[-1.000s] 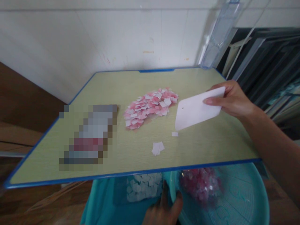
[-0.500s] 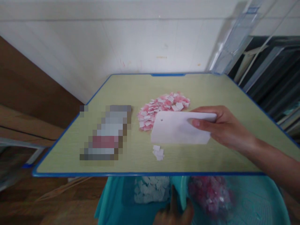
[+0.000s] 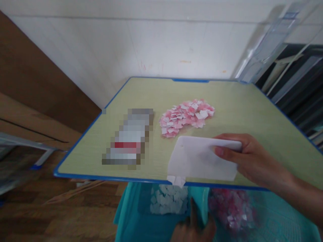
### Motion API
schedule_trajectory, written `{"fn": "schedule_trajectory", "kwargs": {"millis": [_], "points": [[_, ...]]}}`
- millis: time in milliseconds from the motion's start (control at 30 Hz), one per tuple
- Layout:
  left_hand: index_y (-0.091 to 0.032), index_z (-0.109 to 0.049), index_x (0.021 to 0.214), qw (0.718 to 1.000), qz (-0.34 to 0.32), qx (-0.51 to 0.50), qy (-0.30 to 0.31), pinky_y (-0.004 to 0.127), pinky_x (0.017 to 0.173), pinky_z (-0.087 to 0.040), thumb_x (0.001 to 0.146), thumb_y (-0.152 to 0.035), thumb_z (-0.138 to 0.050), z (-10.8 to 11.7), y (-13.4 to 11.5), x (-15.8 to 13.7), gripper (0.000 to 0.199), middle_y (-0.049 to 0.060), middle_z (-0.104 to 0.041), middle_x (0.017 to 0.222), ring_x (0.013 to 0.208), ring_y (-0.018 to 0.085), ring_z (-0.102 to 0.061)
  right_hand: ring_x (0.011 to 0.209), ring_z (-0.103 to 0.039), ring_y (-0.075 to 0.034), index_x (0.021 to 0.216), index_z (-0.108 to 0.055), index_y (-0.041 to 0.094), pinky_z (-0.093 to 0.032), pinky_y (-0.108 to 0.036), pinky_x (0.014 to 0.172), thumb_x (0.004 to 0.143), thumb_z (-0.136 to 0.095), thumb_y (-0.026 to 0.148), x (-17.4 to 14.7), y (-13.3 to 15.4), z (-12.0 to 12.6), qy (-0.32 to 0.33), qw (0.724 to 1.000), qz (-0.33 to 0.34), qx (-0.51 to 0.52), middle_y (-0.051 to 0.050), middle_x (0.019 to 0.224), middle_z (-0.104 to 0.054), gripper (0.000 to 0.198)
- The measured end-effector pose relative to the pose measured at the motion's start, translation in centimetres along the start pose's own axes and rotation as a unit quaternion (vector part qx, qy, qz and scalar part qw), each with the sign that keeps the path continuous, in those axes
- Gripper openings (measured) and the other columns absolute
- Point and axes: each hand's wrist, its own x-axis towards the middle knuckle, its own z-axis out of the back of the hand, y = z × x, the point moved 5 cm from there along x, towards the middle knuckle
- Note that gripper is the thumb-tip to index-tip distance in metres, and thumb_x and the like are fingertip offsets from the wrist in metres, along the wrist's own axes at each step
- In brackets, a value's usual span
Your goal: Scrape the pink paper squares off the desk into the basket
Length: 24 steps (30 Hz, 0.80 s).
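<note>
My right hand [image 3: 244, 154] is closed on a flat white plastic scraper [image 3: 202, 158], standing on edge near the front of the table. Several small white paper pieces [image 3: 177, 180] lie against the scraper's lower left corner, over the table's blue front edge. Behind it spreads a curved pile of pink and white paper pieces [image 3: 185, 117]. Below the edge, my left hand [image 3: 193, 230] pinches the wall of a teal bin [image 3: 202, 198], index finger on one side and thumb on the other. White pieces [image 3: 169, 200] lie inside that bin.
A pixelated flat object [image 3: 131, 134] lies on the left of the pale green table [image 3: 151, 90]. Pink pieces [image 3: 233, 208] sit in a teal basket [image 3: 280, 215] at the lower right. A white wall [image 3: 161, 43] rises behind the table, and a clear plastic piece [image 3: 270, 43] leans there.
The scraper in my right hand has moved toward me, and the loose white pieces have come with it to the front edge. The view has shifted slightly; my left hand stays on the bin.
</note>
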Motion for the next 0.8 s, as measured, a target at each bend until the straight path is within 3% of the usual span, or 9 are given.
{"fn": "schedule_trajectory", "kwargs": {"millis": [167,667,800], "points": [[-0.038,-0.040,0.120,1.000,-0.007,0.014,0.003,0.024,0.037,-0.049,0.083,-0.024,-0.049,-0.1,-0.1,0.0,0.041,0.020,-0.055,0.116,0.047,0.018,-0.062,0.061,-0.060,-0.011,0.086,-0.067,0.023,-0.045,-0.018,0.052,0.071,-0.065,0.030,0.1,0.2,1.0,-0.038,0.999,0.010,-0.008,0.001,0.071,-0.065,0.017],[-0.035,-0.045,0.115,0.999,-0.020,-0.002,-0.026,0.024,0.034,-0.047,0.083,-0.025,-0.049,-0.8,0.0,-0.1,0.034,0.021,-0.057,0.113,0.044,0.017,-0.061,0.058,-0.059,-0.012,0.081,-0.067,0.022,-0.045,-0.020,0.048,0.073,-0.062,0.031,-1.2,-0.6,-0.8,0.028,0.999,-0.013,-0.030,0.000,0.069,-0.065,0.013],[-0.035,-0.043,0.118,0.999,-0.028,-0.019,-0.030,0.025,0.033,-0.047,0.082,-0.024,-0.050,-0.9,0.0,-0.2,0.038,0.021,-0.058,0.113,0.045,0.018,-0.061,0.055,-0.060,-0.012,0.077,-0.068,0.029,-0.047,-0.020,0.047,0.067,-0.068,0.028,-0.6,1.2,1.7,-0.045,0.998,0.023,0.023,0.004,0.066,-0.067,0.010]]}}
